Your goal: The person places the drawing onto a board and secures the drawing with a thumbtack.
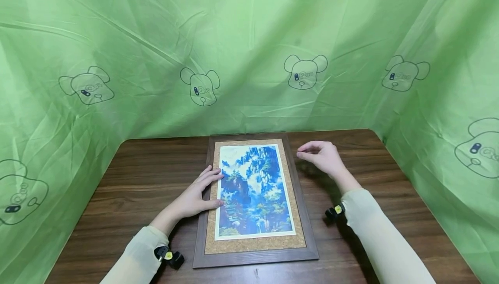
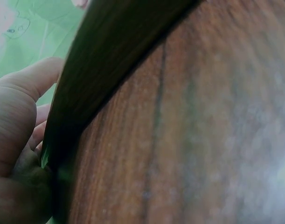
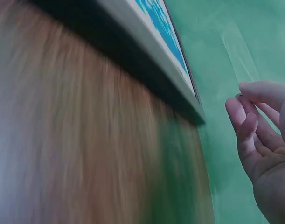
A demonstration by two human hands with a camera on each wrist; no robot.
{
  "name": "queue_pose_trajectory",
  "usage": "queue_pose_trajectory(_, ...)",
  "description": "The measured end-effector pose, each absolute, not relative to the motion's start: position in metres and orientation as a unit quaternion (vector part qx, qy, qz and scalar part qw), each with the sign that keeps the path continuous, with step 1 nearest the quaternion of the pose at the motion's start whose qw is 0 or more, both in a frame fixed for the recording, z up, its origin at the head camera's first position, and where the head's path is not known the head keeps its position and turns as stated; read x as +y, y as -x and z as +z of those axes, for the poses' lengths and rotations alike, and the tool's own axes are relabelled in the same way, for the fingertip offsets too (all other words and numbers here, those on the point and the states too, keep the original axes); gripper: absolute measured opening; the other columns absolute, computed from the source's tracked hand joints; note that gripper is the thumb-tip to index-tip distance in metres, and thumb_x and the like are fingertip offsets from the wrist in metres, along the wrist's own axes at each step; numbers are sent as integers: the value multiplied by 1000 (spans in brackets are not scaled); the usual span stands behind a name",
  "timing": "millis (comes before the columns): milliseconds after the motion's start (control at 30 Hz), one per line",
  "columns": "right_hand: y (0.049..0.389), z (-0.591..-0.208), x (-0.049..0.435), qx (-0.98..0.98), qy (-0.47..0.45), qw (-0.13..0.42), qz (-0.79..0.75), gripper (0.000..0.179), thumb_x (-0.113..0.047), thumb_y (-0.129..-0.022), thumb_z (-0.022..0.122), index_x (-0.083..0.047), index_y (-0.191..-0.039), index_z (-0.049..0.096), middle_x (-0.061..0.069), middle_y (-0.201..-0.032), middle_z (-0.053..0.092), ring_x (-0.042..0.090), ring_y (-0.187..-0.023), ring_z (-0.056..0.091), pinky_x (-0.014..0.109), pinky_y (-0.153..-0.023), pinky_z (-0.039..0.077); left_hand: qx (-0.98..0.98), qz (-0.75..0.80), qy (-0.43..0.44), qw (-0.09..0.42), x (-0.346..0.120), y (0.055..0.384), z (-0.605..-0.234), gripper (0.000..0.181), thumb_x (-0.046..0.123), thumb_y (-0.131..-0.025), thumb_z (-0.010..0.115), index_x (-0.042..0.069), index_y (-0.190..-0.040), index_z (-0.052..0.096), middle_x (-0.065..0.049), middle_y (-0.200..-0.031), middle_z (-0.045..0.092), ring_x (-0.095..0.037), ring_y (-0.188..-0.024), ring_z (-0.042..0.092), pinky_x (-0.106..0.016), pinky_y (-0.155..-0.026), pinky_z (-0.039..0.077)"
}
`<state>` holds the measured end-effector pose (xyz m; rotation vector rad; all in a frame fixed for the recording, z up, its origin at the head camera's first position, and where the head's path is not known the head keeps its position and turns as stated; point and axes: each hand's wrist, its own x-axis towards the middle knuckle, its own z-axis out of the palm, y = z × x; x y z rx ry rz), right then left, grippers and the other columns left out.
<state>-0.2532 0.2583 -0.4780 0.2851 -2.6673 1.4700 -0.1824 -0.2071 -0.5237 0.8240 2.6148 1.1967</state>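
A blue landscape picture (image 1: 255, 193) with a white border lies on a cork board (image 1: 255, 245) inside a dark wooden frame (image 1: 255, 259). My left hand (image 1: 195, 195) rests across the frame's left side, fingers spread and fingertips at the picture's left edge. My right hand (image 1: 325, 157) is raised just right of the frame's upper right side. In the right wrist view, the thumb and fingertips of the right hand (image 3: 266, 135) pinch a tiny dark, shiny thing (image 3: 239, 95); I cannot tell its kind.
Under the board is a dark wood-grain table (image 1: 148, 180). Green cloth (image 1: 249, 28) with printed bear heads hangs behind it and along both sides. Each pale sleeve (image 1: 383, 232) bears a small black camera (image 1: 332, 213) at the wrist.
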Motion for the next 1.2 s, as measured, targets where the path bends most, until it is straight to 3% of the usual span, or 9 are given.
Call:
queue_pose_trajectory(133,263,-477,232,-866,-108,27,487,17,-19,-94,90,-10,-108,86,5,-100,82,19,-90,77,28,-77,60,872,399,-275,76,-207,182,-523,85,41,-95,87,12,-165,50,-7,-177,34,-36,-169,6,-74,-127,17)
queue_pose_trajectory(467,277,-473,203,-855,-167,-22,490,30,-18,-106,76,-4,-132,79,10,-117,80,24,-102,73,37,-84,59,871,401,-271,85,-207,183,-523,84,44,-95,87,14,-165,50,-6,-178,33,-35,-169,5,-74,-127,16)
queue_pose_trajectory(667,285,-476,189,-855,-182,-29,484,25,-19,-107,74,-5,-127,81,10,-118,80,29,-103,74,40,-86,59,870,404,-269,86,-209,183,-524,83,44,-96,87,15,-165,51,-6,-178,33,-35,-169,5,-75,-127,16)
queue_pose_trajectory(933,295,-482,163,-864,-172,-24,473,21,-21,-103,80,-8,-120,85,-1,-106,82,19,-95,74,40,-85,61,869,405,-270,86,-208,182,-523,83,43,-95,87,14,-164,52,-6,-178,33,-35,-169,5,-74,-127,16)
queue_pose_trajectory(1200,303,-491,139,-855,-168,-26,490,17,-23,-100,84,-14,-114,88,-2,-108,82,20,-96,74,42,-84,60,872,399,-273,82,-208,183,-524,84,44,-95,87,15,-165,50,-6,-178,32,-34,-170,5,-74,-127,17)
